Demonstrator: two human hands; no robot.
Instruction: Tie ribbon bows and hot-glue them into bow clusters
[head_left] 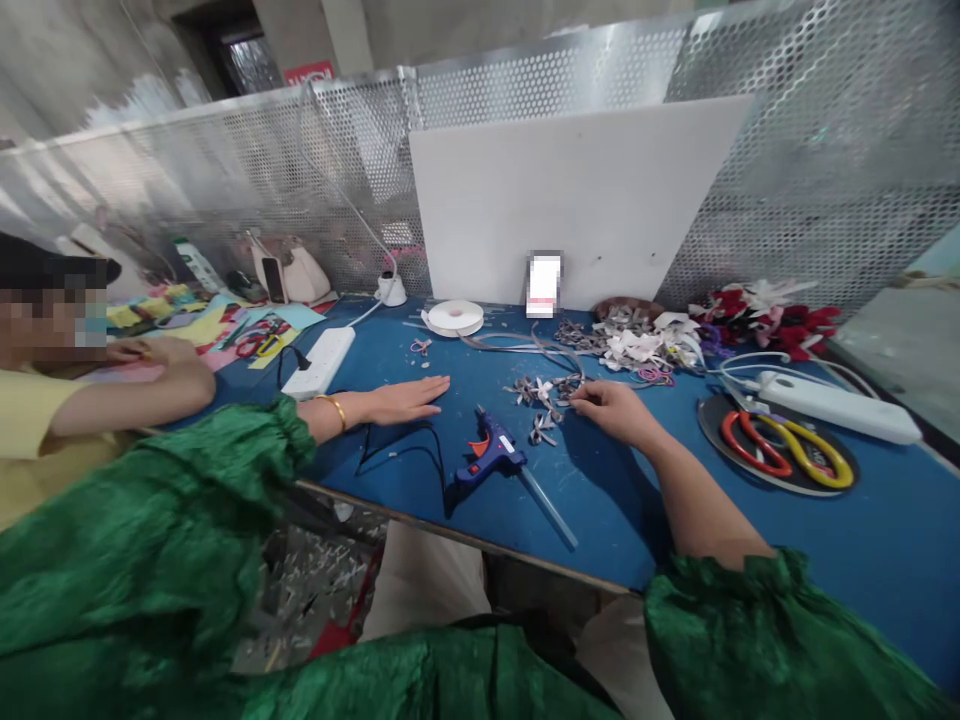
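My left hand (pixel 401 402) lies flat on the blue table with its fingers stretched out, holding nothing. My right hand (pixel 613 408) is closed in a pinch at the right edge of a small pile of grey and white ribbon bows (pixel 541 390); its fingertips are on a grey ribbon bow, partly hidden by the fingers. One more bow (pixel 541 430) lies just in front of the pile. Between my hands rests a blue glue gun (pixel 491 455) with an orange trigger, a clear glue stick (pixel 551 510) jutting from its back end.
Behind lie a white ribbon spool (pixel 454 318), a phone (pixel 544 284) leaning on a white board and a heap of ribbon flowers (pixel 649 340). Red-and-yellow-handled scissors (pixel 787 448) and a power strip (pixel 836 405) are at right. Another person's arm (pixel 142 395) rests at left beside a power strip (pixel 321 362).
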